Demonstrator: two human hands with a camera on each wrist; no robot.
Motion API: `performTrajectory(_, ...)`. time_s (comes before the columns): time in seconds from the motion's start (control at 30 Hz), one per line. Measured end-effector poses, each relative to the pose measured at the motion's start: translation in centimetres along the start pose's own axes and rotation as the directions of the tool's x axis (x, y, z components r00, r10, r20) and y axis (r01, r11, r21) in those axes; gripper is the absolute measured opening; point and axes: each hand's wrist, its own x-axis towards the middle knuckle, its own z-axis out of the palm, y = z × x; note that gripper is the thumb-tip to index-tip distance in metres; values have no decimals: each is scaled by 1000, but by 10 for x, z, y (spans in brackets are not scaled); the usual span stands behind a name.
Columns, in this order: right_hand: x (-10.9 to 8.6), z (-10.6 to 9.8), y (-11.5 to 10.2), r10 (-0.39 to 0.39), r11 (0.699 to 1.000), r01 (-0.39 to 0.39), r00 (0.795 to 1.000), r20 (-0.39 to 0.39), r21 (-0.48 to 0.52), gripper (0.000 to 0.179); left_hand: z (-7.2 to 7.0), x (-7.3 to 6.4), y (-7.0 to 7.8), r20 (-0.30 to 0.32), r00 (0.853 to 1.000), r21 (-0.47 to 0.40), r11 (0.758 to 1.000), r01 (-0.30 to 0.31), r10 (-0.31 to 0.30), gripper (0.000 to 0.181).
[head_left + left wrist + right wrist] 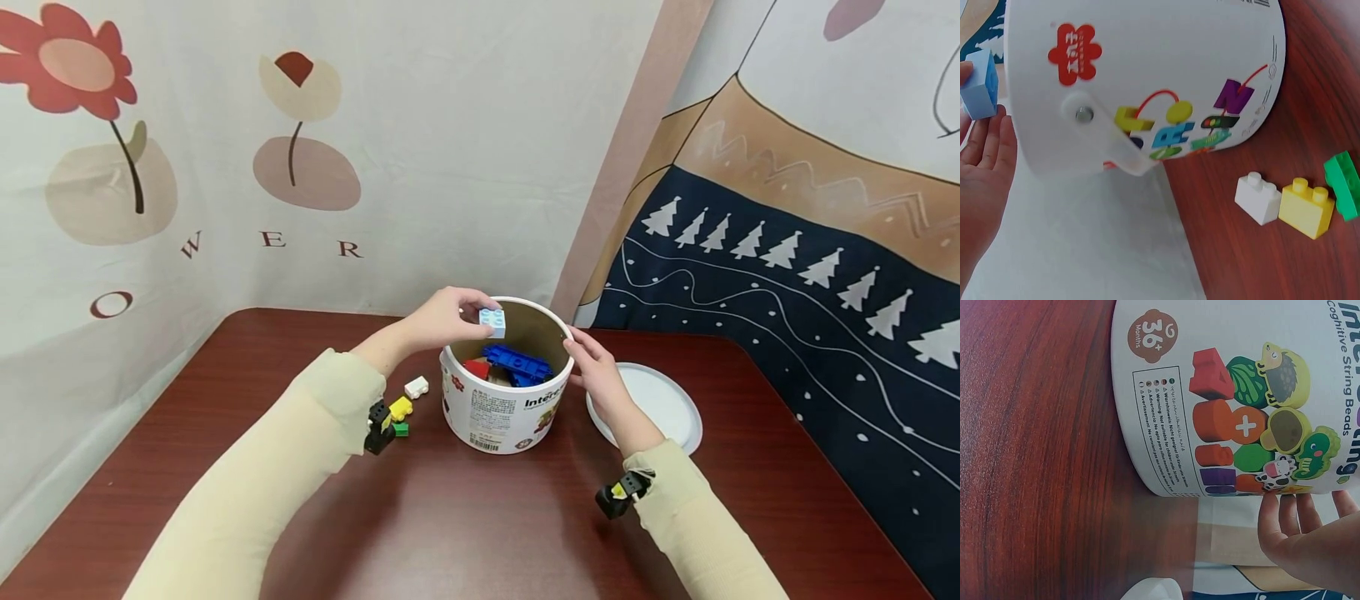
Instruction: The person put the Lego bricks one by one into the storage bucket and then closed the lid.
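Note:
My left hand (450,318) pinches a light blue toy brick (492,323) over the mouth of a round white bucket (491,417). In the left wrist view the light blue brick (982,84) sits between thumb and fingers, beside the bucket's rim. My right hand (597,372) holds the bucket's right side, fingers at the rim and against the wall. The right wrist view shows those fingertips (1270,509) on the printed wall. Inside the bucket lie blue pieces (517,363) and a red piece (477,367).
Left of the bucket, a white brick (416,387), a yellow brick (401,408) and a green brick (401,430) lie on the brown table (480,525). A round white lid (663,400) lies to the right, partly under my right forearm. Printed cloth hangs behind the table.

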Motion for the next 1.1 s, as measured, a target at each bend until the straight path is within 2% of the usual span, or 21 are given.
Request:
performTrajectory(0.27,0,2,2,-1,1000,1,1000,-1,7,46,15,6,2,26,1000,-1,1000,5,-5,38)
performTrajectory(0.43,0,2,3,-2,1000,2,1000,-2,5,46,21,8,2,33,999,-11,1000,-22,22,38)
performTrajectory(0.53,0,2,3,-2,1000,2,1000,-3,1,46,21,9,2,16,999,-24,999,-43,43,38)
performTrajectory(0.7,1,1,3,-1,1000,1,1000,-1,-1,46,11,6,1,-81,994,-69,995,-76,70,36)
performTrajectory(0.83,2,0,3,-4,1000,4,1000,-4,1,46,-3,0,-7,-187,981,-92,994,-62,44,36)
performTrajectory(0.97,2,0,2,-4,1000,4,1000,-10,11,46,-16,-10,-24,-254,967,-98,995,-4,-21,36)
performTrajectory(1.1,3,1,2,-3,1000,4,1000,-14,21,46,-20,-22,-50,-289,954,-94,994,51,-76,36)
